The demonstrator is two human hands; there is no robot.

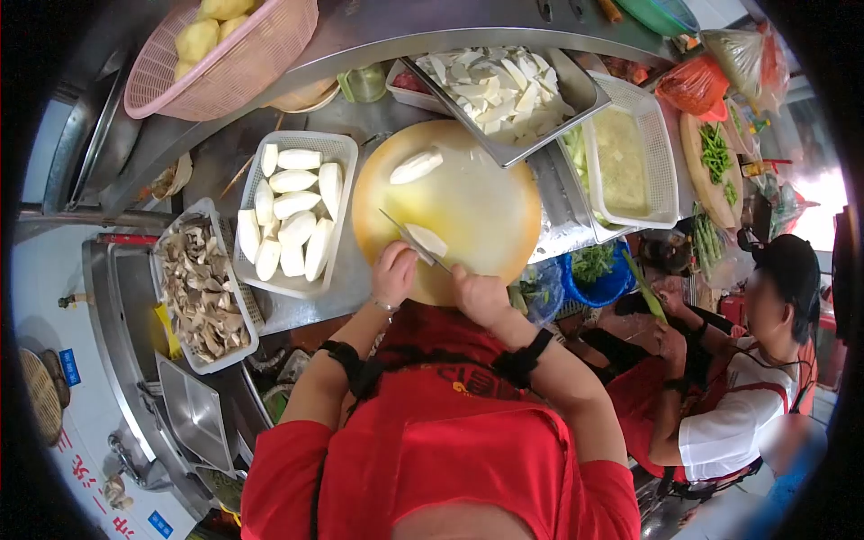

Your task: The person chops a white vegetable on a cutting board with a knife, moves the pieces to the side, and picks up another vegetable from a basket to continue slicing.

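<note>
On the round cutting board [490, 202], my right hand [481, 295] grips a kitchen knife [412, 238] by its handle, the blade slanting up and to the left. My left hand [394, 273] has its fingers curled close against the blade's left side, around the near end of a white peeled vegetable; most of what they hold is hidden. Just right of the blade shows a white vegetable piece [427, 239]. Farther up the board lies a whole white peeled vegetable [416, 166]. A white basket [345, 148] of similar peeled vegetables stands left of the board.
A steel tray [589, 101] of white slices overlaps the board's far edge. White baskets [673, 193] stand to its right. At left is a basket [209, 362] of torn mushrooms. A pink basket [148, 94] sits on the shelf. A co-worker [733, 396] handles a green stalk at right.
</note>
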